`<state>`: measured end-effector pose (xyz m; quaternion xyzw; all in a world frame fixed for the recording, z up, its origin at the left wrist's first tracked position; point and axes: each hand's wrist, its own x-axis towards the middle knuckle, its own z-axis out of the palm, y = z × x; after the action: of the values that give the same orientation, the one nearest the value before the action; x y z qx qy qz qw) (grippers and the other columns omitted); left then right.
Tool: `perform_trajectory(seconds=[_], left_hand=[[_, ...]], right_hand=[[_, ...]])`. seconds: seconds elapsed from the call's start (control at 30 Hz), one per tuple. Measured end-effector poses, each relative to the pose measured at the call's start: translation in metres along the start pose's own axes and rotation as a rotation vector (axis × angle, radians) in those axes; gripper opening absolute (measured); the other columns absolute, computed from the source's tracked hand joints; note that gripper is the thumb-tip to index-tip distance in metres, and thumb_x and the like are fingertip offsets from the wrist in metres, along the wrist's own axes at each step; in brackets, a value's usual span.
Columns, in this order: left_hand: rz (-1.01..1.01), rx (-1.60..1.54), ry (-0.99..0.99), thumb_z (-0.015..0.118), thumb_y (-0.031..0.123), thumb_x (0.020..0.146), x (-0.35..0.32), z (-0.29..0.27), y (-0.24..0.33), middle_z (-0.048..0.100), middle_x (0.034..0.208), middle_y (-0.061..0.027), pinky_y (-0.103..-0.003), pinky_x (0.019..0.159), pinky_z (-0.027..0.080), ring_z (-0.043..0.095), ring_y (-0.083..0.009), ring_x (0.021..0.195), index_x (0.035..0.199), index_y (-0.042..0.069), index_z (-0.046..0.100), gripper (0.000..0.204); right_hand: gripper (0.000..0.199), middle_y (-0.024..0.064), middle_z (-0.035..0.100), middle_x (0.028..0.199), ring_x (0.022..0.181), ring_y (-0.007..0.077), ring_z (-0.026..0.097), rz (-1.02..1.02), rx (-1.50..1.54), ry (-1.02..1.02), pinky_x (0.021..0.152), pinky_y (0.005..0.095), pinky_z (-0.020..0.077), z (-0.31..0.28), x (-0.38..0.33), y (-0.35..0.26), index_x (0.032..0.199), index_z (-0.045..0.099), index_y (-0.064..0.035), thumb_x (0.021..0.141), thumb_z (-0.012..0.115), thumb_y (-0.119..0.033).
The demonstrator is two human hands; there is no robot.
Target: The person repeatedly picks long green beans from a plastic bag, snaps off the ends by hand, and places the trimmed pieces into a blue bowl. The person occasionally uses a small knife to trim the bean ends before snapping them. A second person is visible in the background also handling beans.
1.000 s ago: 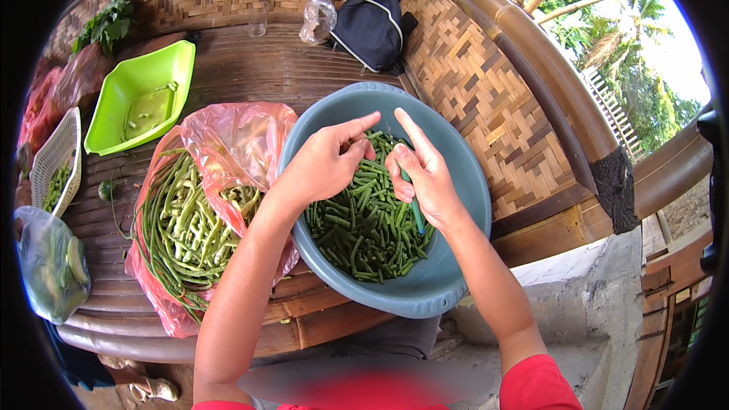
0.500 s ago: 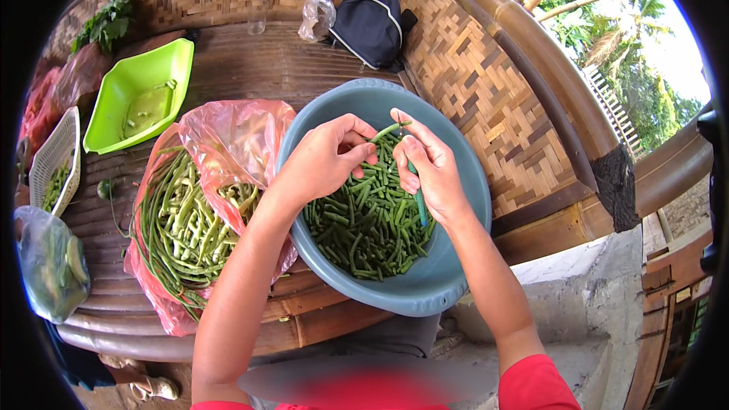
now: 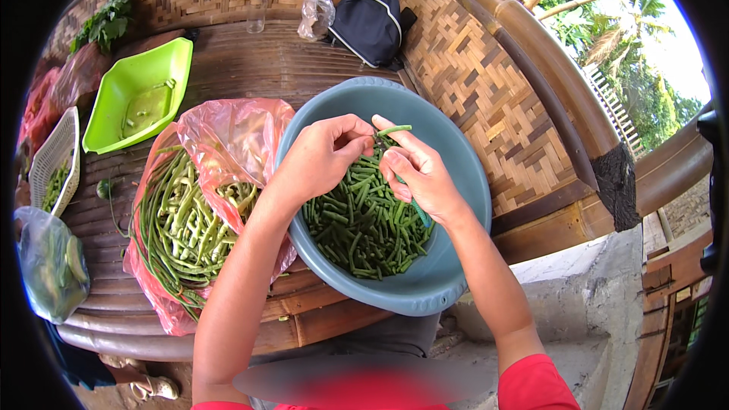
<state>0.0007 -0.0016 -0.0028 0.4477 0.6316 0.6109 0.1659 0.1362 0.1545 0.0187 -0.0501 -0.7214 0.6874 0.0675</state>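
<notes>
Fingers [image 3: 357, 144] of both hands pinch one long bean [image 3: 393, 130] between them, above the blue basin [image 3: 456, 182].

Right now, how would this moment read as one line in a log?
left hand: pinching green bean | right hand: gripping same bean | below: blue basin of cut beans | beside: pink bag of long beans

Both bare forearms rise from the lower edge; the left hand [image 3: 319, 156] and right hand [image 3: 421, 175] meet fingertip to fingertip (fingers curled, pinching) at centre.
</notes>
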Motion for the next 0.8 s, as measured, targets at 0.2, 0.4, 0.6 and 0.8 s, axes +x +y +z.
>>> perform_trajectory(seconds=[0.2,0.4,0.6,0.8], left_hand=[[0.007,-0.008,0.011,0.055,0.002,0.097,-0.0007,0.0019,-0.0015,0.071,0.085,-0.0077,-0.029,0.069,0.053,0.065,-0.0125,0.074,0.106,-0.005,0.065,0.016],[-0.115,-0.056,-0.042,0.054,0.001,0.099,-0.0015,0.0021,0.0012,0.069,0.087,-0.0076,-0.027,0.070,0.054,0.068,-0.0126,0.075,0.103,-0.004,0.063,0.012],[-0.090,-0.025,-0.032,0.058,0.001,0.097,-0.0014,0.0035,0.0000,0.069,0.088,-0.0072,-0.026,0.072,0.055,0.069,-0.0131,0.078,0.098,-0.004,0.061,0.005],[-0.135,-0.004,-0.021,0.061,0.002,0.097,-0.0024,0.0030,0.0005,0.068,0.085,-0.0073,-0.026,0.070,0.055,0.069,-0.0133,0.077,0.096,-0.003,0.059,0.006]], right_hand=[[0.049,-0.0025,0.053,0.078,0.053,0.0018,0.040,0.011,-0.014,0.030,0.047,0.0178,0.0344,0.0016,0.0020,0.0021,0.152,0.043,-0.0107,0.105,0.055,-0.019],[0.039,-0.0010,0.053,0.078,0.054,0.0026,0.040,0.043,-0.019,0.076,0.047,0.0184,0.0348,0.0058,0.0041,0.0035,0.141,0.051,-0.0055,0.105,0.054,-0.019],[0.036,-0.0004,0.053,0.078,0.055,0.0030,0.040,0.060,-0.040,0.092,0.047,0.0186,0.0352,0.0079,0.0032,0.0011,0.138,0.052,-0.0042,0.106,0.053,-0.019],[0.037,-0.0001,0.054,0.079,0.054,0.0031,0.041,0.070,-0.050,0.102,0.046,0.0186,0.0350,0.0063,0.0036,0.0021,0.139,0.053,-0.0047,0.105,0.054,-0.019]])
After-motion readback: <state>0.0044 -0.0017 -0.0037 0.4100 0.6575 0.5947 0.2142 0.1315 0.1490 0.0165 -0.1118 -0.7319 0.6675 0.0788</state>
